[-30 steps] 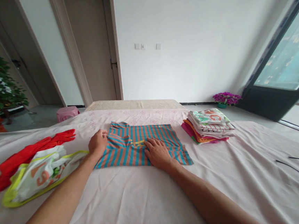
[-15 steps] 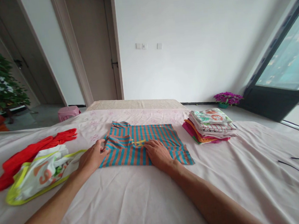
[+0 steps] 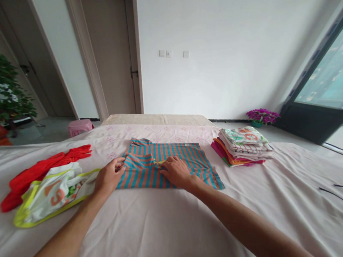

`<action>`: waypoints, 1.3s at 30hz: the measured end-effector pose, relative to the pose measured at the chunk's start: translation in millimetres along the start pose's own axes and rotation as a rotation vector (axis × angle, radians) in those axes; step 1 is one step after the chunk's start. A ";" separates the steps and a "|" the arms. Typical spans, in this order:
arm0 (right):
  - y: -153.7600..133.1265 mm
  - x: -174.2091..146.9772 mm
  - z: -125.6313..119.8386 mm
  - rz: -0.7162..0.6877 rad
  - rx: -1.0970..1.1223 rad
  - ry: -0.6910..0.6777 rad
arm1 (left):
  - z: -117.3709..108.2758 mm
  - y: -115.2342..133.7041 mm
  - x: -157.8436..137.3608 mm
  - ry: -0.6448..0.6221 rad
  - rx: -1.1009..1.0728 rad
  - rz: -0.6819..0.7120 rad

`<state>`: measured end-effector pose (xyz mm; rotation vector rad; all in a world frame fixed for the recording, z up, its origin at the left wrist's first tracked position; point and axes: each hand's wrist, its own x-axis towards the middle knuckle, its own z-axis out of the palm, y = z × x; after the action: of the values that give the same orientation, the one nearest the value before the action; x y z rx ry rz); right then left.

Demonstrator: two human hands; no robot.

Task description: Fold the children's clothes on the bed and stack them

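Striped garment (image 3: 147,175) lay flat on the pale pink sheet (image 3: 162,233), directly before you. At far left lay a red garment (image 3: 39,168), with a lime-trimmed white cloth (image 3: 55,190) just beside it. Your left hand (image 3: 109,177) pinched the striped garment's left edge between thumb and fingers. Your right hand (image 3: 177,172) rested mid-garment beside the yellow lacing (image 3: 158,163); its grip could not be determined. Farther right stood a folded clothes stack (image 3: 243,144).

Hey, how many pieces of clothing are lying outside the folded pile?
3: the striped piece at the left hand and right hand, the red piece left of it, and the white piece with yellow trim, nearer than the red one. Folds could hide more.
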<state>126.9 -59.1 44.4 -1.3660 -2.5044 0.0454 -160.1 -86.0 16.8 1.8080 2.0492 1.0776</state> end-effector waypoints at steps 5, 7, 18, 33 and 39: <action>-10.0 18.2 11.3 0.005 0.057 0.027 | -9.9 9.9 -5.8 0.052 -0.187 0.093; -11.3 16.4 14.9 0.003 0.123 0.081 | -15.2 13.4 -8.3 0.085 -0.229 0.123; -16.4 -7.3 -28.7 -0.162 0.276 0.115 | -41.2 36.1 -27.9 0.105 -0.404 0.204; -6.3 16.6 -16.4 -0.052 0.482 0.121 | -15.7 32.6 -10.6 0.141 -0.504 0.064; 8.7 27.1 5.7 0.073 0.214 0.066 | -1.2 10.6 7.2 0.075 -0.215 -0.123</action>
<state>118.7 -31.3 43.8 -1.3473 -2.3187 0.2715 -154.3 -79.9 26.6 1.5406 1.9693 1.2913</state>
